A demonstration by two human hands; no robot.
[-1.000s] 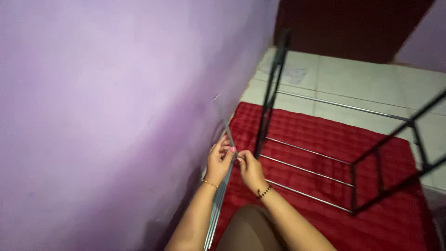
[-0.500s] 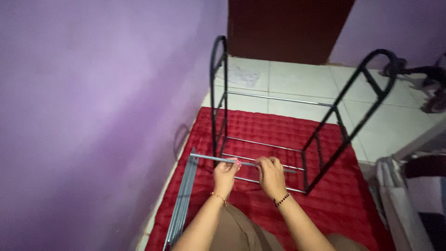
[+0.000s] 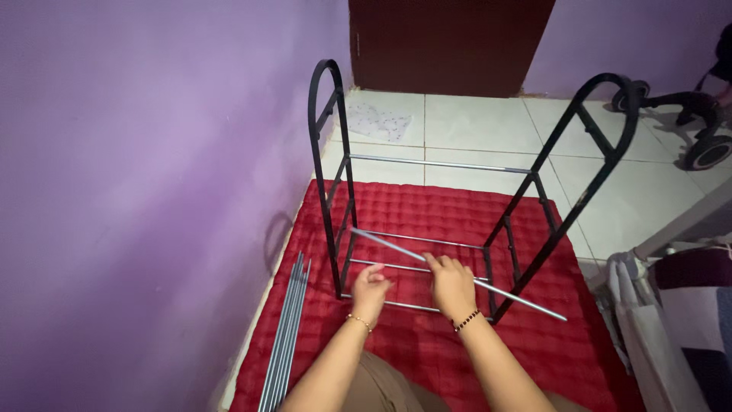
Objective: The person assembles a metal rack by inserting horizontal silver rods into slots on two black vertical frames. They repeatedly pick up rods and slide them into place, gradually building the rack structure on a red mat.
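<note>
Right hand (image 3: 451,286) is gripping a loose silver rod (image 3: 396,248) angled across the near side of the black rack frame (image 3: 329,183), left hand (image 3: 371,291) apparently curling under it, while four rods are sitting installed and a spare bundle (image 3: 286,336) is lying left.

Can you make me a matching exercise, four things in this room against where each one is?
Things:
1. loose silver rod
2. bundle of rods
3. black rack frame
4. patterned paper sheet

Places:
A. on the white tiles near the door
B. in the right hand
C. standing on the red mat
D. along the mat's left edge

Pairs: 1-B, 2-D, 3-C, 4-A
</note>
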